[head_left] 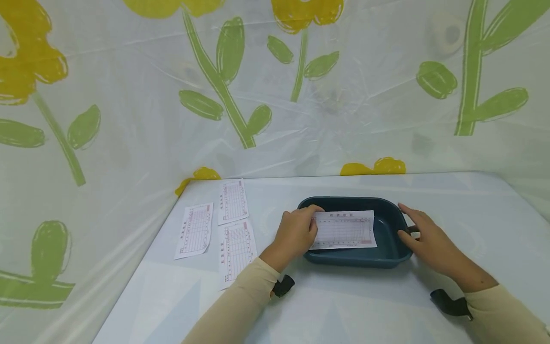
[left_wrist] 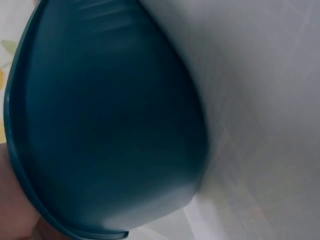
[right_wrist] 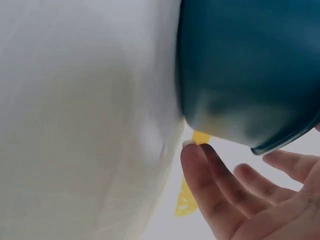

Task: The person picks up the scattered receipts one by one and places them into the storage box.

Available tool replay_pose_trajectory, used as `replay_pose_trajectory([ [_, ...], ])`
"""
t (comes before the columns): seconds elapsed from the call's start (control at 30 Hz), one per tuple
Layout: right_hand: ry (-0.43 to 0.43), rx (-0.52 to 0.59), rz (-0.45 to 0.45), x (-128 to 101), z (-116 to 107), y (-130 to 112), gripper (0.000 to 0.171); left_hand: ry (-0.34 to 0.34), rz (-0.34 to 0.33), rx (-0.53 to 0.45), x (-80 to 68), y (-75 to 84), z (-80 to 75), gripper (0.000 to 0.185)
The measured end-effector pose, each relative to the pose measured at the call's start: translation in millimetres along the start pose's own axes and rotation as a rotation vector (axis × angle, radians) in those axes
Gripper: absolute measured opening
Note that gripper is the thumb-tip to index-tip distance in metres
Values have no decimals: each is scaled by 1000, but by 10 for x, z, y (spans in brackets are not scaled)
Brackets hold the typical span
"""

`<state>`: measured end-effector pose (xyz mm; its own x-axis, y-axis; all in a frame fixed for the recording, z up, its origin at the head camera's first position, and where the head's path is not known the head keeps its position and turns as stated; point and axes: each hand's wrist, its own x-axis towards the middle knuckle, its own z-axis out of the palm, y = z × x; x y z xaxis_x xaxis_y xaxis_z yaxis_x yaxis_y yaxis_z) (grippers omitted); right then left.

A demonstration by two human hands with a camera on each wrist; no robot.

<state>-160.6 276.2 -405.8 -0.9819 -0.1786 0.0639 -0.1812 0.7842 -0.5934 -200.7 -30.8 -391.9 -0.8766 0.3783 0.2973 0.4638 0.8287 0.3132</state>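
The left hand (head_left: 296, 234) rests at the left end of a dark teal tray (head_left: 388, 224), its fingers curled over the left edge of a printed paper slip (head_left: 343, 230) and pinching it there; the slip lies across the tray, its near edge over the front rim and its far edge toward the back wall. The right hand (head_left: 423, 234) sits at the tray's right end with fingers loosely extended and spread, the thumb close to the rim; the right wrist view shows those fingers (right_wrist: 215, 185) straight and just beside the tray's outer wall (right_wrist: 250, 70), holding nothing. The tray stands on a pale table (head_left: 343, 310), roughly in the middle. Well apart to the left, three more printed slips (head_left: 234, 248) lie flat on the table, close together. Behind and beside the table hangs a translucent sheet printed with yellow flowers and green leaves (head_left: 227, 71).
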Motion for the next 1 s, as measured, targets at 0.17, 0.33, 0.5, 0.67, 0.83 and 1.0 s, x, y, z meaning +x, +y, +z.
replay_pose_trajectory([
  [0.17, -36, 36, -29, 5, 22, -38, 79, -14, -11, -13, 13, -17, 43, 35],
  [0.33, -62, 106, -51, 3, 34, -24, 88, -37, -9, -37, 27, -18, 39, 38],
  [0.5, -83, 128, -68, 1, 33, -13, 86, -61, -6, -40, 32, -17, 25, 39],
  [0.67, -103, 138, -96, -11, 29, 1, 80, -65, -11, -47, 31, -10, 24, 41],
  [0.83, -110, 161, -130, -23, 48, 16, 71, -72, -32, -71, 30, -7, 42, 43],
  [1.0, -118, 183, -154, -17, 65, 28, 69, -62, -58, -100, 37, -1, 54, 44],
])
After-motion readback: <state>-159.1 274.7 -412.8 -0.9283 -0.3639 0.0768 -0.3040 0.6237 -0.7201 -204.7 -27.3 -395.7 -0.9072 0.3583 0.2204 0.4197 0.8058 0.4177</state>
